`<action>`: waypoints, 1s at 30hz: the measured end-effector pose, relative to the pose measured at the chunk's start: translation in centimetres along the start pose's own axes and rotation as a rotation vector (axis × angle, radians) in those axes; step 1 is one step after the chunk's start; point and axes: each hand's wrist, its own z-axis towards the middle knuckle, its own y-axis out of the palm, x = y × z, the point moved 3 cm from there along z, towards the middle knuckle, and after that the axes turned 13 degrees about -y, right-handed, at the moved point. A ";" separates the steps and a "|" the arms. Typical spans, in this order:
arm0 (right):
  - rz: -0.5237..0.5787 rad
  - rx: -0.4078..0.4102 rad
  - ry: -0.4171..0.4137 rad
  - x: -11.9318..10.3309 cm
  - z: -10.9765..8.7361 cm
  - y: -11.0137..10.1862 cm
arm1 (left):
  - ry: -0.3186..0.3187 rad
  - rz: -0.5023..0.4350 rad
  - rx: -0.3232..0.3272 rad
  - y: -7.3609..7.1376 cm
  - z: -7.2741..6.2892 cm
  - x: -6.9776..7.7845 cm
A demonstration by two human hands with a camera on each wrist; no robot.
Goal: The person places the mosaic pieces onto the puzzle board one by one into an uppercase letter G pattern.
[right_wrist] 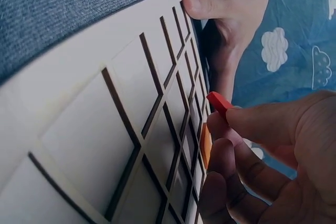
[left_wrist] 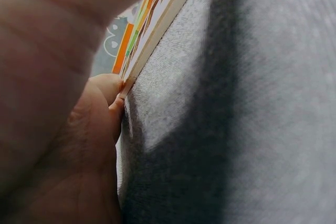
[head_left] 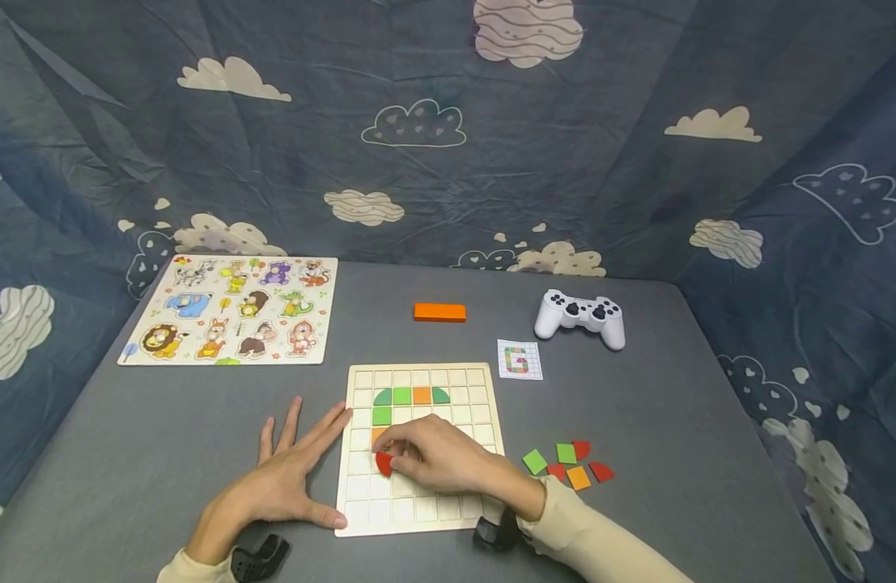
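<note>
My right hand (head_left: pixel 448 456) pinches a red quarter-circle tile (head_left: pixel 384 464) between thumb and fingertips, over the left part of the wooden grid board (head_left: pixel 418 518). In the right wrist view the red tile is tilted, close over the grid. Set in the board are two green quarter-circles, a green square (head_left: pixel 401 396) and an orange square (head_left: pixel 422 395) in a row, with another green square (head_left: pixel 381 415) below at the left. An orange tile under that is partly hidden by my fingers. My left hand (head_left: pixel 287 474) lies with fingers spread, thumb and fingertips touching the board's left edge.
Loose red, green and orange tiles (head_left: pixel 579 478) lie right of the board. A pattern card (head_left: pixel 520 359) sits by its upper right corner. Farther back are a white game controller (head_left: pixel 580 317), an orange block (head_left: pixel 439 312) and an animal puzzle board (head_left: pixel 229 312).
</note>
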 end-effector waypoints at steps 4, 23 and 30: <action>0.014 0.007 0.006 0.1 -0.2 -0.1 | 0.007 0.000 -0.002 0.0 0.0 0.1; 0.008 0.283 0.246 4.6 -11.4 -7.2 | -0.003 0.012 0.002 0.0 0.0 -0.1; -0.090 0.328 0.420 6.8 -15.2 -8.5 | -0.005 0.015 -0.004 0.1 0.1 0.0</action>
